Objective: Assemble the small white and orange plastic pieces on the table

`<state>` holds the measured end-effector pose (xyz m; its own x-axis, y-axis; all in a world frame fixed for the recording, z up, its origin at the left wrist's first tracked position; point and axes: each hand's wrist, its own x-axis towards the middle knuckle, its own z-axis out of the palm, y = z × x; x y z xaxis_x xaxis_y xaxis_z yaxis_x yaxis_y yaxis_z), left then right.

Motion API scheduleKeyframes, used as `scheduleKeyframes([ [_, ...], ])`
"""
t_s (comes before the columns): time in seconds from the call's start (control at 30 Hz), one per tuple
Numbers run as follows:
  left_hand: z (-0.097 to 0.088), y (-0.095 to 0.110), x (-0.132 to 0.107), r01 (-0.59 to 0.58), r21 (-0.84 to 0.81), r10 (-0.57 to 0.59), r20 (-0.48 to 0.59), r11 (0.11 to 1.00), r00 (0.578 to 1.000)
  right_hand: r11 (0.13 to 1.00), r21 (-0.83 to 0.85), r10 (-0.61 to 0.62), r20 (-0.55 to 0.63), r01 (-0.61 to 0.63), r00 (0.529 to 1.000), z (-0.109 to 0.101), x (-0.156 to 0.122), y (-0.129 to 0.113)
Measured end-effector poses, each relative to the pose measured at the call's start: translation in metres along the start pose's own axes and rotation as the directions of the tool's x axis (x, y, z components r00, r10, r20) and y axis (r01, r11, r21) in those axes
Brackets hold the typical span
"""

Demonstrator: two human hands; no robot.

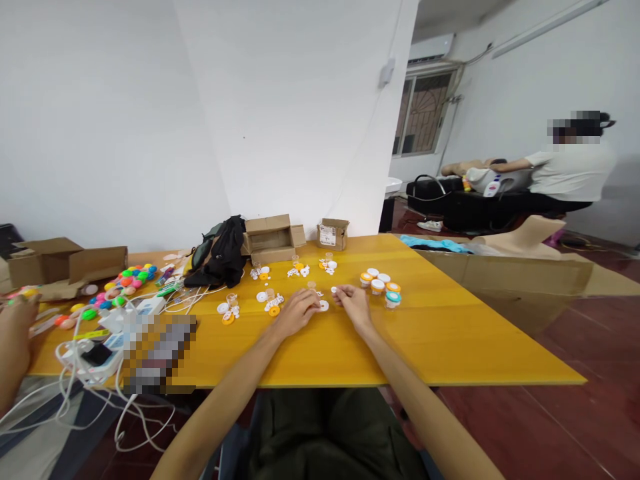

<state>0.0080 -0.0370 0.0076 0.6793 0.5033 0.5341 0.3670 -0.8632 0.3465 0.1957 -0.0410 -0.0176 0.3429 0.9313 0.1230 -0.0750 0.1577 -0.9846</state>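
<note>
Both my hands rest on the yellow table (440,333) near its middle. My left hand (296,311) lies with fingers curled beside a white round lid (324,305). My right hand (353,301) pinches a small white piece (334,291) at its fingertips. Just right of it stands a cluster of small jars (381,283) with orange, white and teal lids. Small groups of white and orange lids and tiny clear cups (270,301) lie spread ahead of my hands.
Open cardboard boxes (273,239) and a black bag (223,257) stand at the table's back. Coloured balls (127,280), cables and devices (95,347) crowd the left end, where another person's hand (15,333) reaches in. A seated person (570,173) is far right.
</note>
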Motion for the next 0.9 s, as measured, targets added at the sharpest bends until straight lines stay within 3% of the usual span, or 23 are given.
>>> scheduleKeyframes([
  [0.2, 0.0004, -0.0004, 0.0000, -0.015, 0.064, 0.009, 0.093, 0.998, 0.996, 1.000, -0.030, -0.005, -0.006, 0.004, 1.000, 0.0039, -0.0030, -0.0028],
  [0.57, 0.0010, 0.0051, -0.0036, 0.075, 0.237, -0.107, 0.123, 0.969, 0.987, 0.992, -0.088, -0.091, 0.015, 0.092, 0.996, 0.0040, -0.0033, -0.0014],
  [0.77, 0.0022, 0.0037, -0.0027, 0.067, 0.187, -0.078, 0.051, 0.980, 0.996, 0.977, -0.159, -0.139, 0.018, 0.140, 0.990, 0.0044, -0.0049, -0.0033],
  [0.9, 0.0015, 0.0031, -0.0010, 0.119, 0.128, -0.111, -0.071, 0.985, 0.991, 0.953, -0.211, -0.190, 0.132, 0.215, 0.973, 0.0075, -0.0083, -0.0044],
])
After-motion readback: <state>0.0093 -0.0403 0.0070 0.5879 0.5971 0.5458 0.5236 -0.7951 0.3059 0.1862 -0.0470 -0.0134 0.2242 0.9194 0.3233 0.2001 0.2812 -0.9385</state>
